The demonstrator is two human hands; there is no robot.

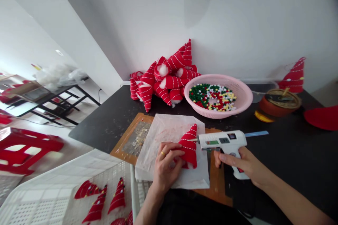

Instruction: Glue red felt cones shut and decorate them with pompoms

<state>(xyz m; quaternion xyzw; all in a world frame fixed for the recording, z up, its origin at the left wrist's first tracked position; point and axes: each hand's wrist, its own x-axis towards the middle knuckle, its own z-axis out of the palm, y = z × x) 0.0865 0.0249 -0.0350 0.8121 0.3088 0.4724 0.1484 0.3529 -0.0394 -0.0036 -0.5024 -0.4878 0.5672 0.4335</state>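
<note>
Hot glue gun (221, 141) in right hand (241, 161) bears tiny unreadable labels (212, 142).

Head cam looks fwd & down from above, close on left hand (167, 168) & right hand (241, 161).

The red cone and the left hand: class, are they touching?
Touching. The head view shows the left hand gripping the red cone, pressed against its side.

No words can be read: the small labels (212, 142) on the white glue gun (227, 146) are too blurred
</note>
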